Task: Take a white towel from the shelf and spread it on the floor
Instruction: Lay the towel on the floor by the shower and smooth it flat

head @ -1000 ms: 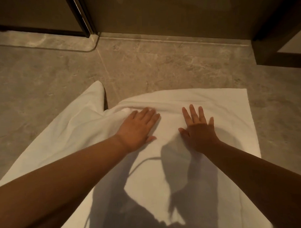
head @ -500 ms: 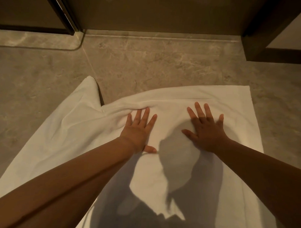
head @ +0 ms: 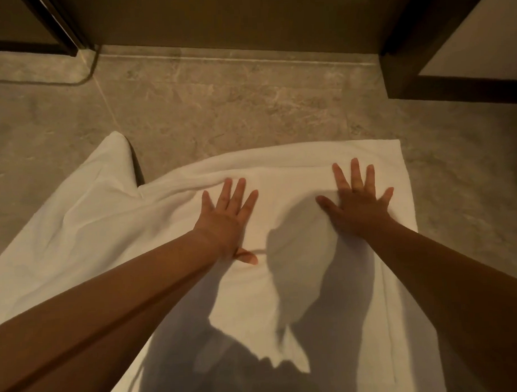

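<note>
your left hand (head: 227, 219) and right hand (head: 358, 205) both lie flat on the towel (head: 298, 282), palms down, fingers spread wide, gripping nothing. the towel is already on the floor (head: 233, 108), right under your arms, and it runs away from you toward the wall (head: 230, 21).

the right half looks settled: its far edge is straight and its right edge runs cleanly back toward you. the trouble is to the left. a raised ridge (head: 192, 180) of cloth runs across just beyond your left fingertips, and past it the far left corner (head: 117, 159) stands up off the floor in a peak, with a dark gap beside it. that corner lies up and to the left of your left hand, well apart from your right one.

so the left hand is the nearer, and it is the one to send. the push should probably go outward and left, along the ridge, not straight ahead, while the right hand pins its side so the flat part does not drag.
</note>
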The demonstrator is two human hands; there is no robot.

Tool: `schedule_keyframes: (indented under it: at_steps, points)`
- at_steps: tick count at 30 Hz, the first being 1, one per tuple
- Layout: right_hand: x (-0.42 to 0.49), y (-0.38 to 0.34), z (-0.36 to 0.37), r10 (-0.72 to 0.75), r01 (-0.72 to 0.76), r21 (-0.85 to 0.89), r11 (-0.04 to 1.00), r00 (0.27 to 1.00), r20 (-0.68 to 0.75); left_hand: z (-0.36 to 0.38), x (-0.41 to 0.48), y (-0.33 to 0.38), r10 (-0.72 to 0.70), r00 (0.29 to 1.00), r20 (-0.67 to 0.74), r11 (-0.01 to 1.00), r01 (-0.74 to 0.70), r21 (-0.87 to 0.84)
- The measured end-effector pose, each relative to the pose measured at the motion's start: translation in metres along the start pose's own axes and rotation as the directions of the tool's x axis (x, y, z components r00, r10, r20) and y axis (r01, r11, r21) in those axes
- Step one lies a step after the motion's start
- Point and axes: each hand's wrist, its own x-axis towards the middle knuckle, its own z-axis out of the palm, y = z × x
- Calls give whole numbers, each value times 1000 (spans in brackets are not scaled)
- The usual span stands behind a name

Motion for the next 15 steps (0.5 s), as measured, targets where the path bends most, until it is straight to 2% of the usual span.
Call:
schedule_keyframes:
  at_steps: [6,10,12,15]
  points:
    - [9,2,-3,43,-42,-24,999,999,31,5,1,-1,9,1000,-15,1000,-9,25]
    - [-4,-23,-2,41,-37,36,999,992,-120,3,-7,-17,63,990,-125,997,-70,-45]
    - [-14,-48,0,-94,107,65,992,979,-180,-1,-18,-34,100,958,-268,991,-120,-57]
    - [-22,-98,0,-376,378,-13,926,914,-154,-4,-38,-69,82,890,-448,988,-131,-79]
